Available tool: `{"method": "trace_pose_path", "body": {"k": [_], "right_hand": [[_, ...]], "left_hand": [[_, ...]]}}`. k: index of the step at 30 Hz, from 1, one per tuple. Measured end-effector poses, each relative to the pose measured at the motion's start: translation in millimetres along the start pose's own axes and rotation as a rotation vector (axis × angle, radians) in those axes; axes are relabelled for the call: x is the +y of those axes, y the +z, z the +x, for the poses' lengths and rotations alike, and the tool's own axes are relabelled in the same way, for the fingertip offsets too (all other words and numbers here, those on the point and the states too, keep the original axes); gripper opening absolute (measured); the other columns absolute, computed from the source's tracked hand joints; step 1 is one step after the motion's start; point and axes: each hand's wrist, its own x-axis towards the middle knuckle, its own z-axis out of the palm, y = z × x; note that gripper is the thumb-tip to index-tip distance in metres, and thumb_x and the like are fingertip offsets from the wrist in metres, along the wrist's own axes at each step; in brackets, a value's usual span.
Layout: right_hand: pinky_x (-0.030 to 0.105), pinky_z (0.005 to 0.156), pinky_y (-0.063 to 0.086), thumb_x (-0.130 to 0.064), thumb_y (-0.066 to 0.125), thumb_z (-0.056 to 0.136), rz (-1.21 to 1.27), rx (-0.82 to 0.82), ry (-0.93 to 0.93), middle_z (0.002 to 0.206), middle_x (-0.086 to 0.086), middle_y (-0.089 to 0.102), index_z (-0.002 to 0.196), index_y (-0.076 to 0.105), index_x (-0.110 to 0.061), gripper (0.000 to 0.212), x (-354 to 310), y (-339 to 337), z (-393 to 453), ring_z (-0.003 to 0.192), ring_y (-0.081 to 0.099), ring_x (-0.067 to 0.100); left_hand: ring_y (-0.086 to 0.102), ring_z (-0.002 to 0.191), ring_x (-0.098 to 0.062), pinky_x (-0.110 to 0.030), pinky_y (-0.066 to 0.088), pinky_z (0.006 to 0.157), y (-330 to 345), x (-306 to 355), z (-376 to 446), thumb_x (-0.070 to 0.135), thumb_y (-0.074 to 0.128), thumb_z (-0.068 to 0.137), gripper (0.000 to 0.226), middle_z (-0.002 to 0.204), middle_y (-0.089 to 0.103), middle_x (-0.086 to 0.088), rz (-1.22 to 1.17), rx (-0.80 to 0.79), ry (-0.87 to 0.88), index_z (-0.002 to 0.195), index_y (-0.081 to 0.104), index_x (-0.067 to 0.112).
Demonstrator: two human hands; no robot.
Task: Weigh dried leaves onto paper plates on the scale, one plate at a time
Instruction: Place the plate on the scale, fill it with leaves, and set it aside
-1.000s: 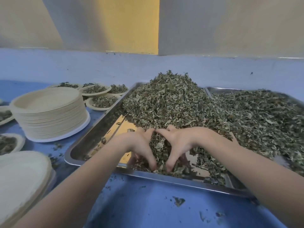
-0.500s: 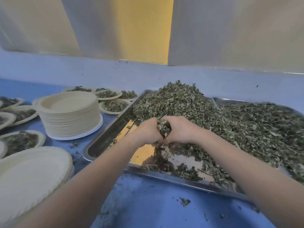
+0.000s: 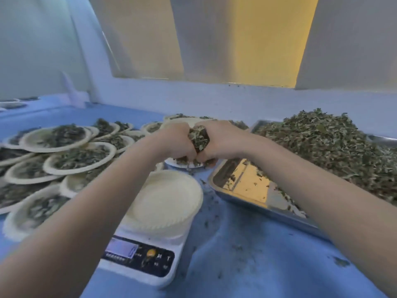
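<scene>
Dried leaves, a green and brown crumbly clump, sit squeezed between 2 hands held up in the air. The left hand and the right hand both curl around the clump, knuckles touching below it. The clump is a round lump with no clear long side, and its top pokes up between the hands. It hangs past the far edge of an empty paper plate on the white scale, and left of the metal tray with its big leaf pile. Plates already filled crowd the blue table on the left. Half a second ago the hands held the leaves over the tray; now they have carried them left, off the tray and toward the scale.
</scene>
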Motion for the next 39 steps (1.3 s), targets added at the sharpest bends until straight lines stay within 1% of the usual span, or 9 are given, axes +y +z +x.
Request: {"method": "trace_pose_path", "body": {"k": [4,7,9,11,13,17,20,26,39], "right_hand": [[0.011,0.041,0.042,-0.007,0.074,0.073,0.133,-0.061,-0.052,0.070,-0.007,0.063,0.080,0.052,-0.025,0.030,-33.0,31.0,15.2,0.047,0.064,0.004],[0.016,0.043,0.047,-0.006,0.074,0.073,0.153,-0.139,-0.048,0.077,-0.006,0.064,0.082,0.054,-0.030,0.033,-41.0,43.6,16.2,0.050,0.065,0.004],[0.015,0.049,0.048,-0.017,0.078,0.073,0.002,-0.271,-0.020,0.091,-0.010,0.061,0.095,0.054,-0.034,0.037,-37.9,41.7,13.7,0.061,0.063,0.000],[0.018,0.070,0.047,-0.037,0.080,0.071,-0.184,-0.383,0.023,0.115,-0.013,0.054,0.123,0.048,-0.041,0.061,-31.9,34.8,10.1,0.088,0.060,0.003],[0.023,0.082,0.040,-0.051,0.079,0.067,-0.210,-0.374,0.055,0.133,-0.015,0.047,0.134,0.040,-0.048,0.077,-27.5,28.7,5.6,0.103,0.051,0.004],[0.018,0.074,0.038,-0.052,0.075,0.072,-0.078,-0.258,0.028,0.126,-0.017,0.053,0.127,0.046,-0.053,0.062,-23.3,31.5,-0.8,0.099,0.054,-0.003],[0.024,0.084,0.044,-0.042,0.073,0.077,0.025,-0.137,0.007,0.116,-0.015,0.061,0.120,0.057,-0.046,0.046,-22.7,43.4,-1.8,0.098,0.058,-0.002],[0.017,0.081,0.047,-0.033,0.070,0.082,0.168,0.046,-0.054,0.098,-0.016,0.068,0.105,0.066,-0.038,0.023,-26.6,67.8,-1.9,0.092,0.063,0.000],[0.009,0.074,0.044,-0.031,0.071,0.081,0.211,0.080,-0.117,0.094,-0.015,0.070,0.099,0.070,-0.037,0.018,-24.5,79.5,-2.2,0.085,0.062,-0.003]], "left_hand": [[0.066,0.089,-0.036,-0.045,0.054,0.082,-16.7,-42.7,-27.7,-0.002,0.065,0.071,0.024,0.094,0.068,-0.023,-0.082,-0.028,-0.047,0.095,0.064,-0.004],[0.067,0.081,-0.029,-0.031,0.058,0.075,-19.2,-61.4,-43.0,0.001,0.070,0.072,0.031,0.094,0.070,-0.017,-0.126,-0.097,-0.061,0.103,0.064,0.000],[0.065,0.079,-0.015,-0.016,0.054,0.064,-18.3,-72.0,-50.1,0.008,0.075,0.073,0.051,0.102,0.066,-0.004,-0.165,-0.184,-0.088,0.120,0.057,0.009],[0.061,0.092,-0.007,-0.010,0.051,0.063,-18.5,-81.6,-55.6,0.018,0.078,0.073,0.078,0.121,0.052,0.007,-0.175,-0.268,-0.076,0.139,0.039,0.025],[0.060,0.098,-0.003,-0.006,0.048,0.059,-20.1,-89.3,-59.6,0.024,0.079,0.072,0.086,0.131,0.044,0.011,-0.211,-0.264,-0.047,0.143,0.032,0.034],[0.065,0.091,-0.011,-0.020,0.053,0.072,-11.1,-101.5,-61.3,0.021,0.074,0.076,0.060,0.122,0.055,0.011,-0.265,-0.038,-0.028,0.130,0.050,0.033],[0.062,0.087,-0.014,-0.033,0.053,0.084,6.9,-110.3,-58.8,0.010,0.064,0.080,0.034,0.104,0.063,0.007,-0.312,0.198,-0.057,0.109,0.063,0.029],[0.053,0.064,0.007,-0.021,0.042,0.065,37.0,-125.3,-63.6,0.010,0.058,0.082,0.026,0.083,0.063,0.016,-0.467,0.552,-0.096,0.084,0.065,0.035],[0.051,0.073,0.000,-0.018,0.040,0.071,56.7,-130.7,-70.7,0.010,0.059,0.081,0.022,0.103,0.059,0.007,-0.457,0.724,-0.068,0.090,0.065,0.030]]}}
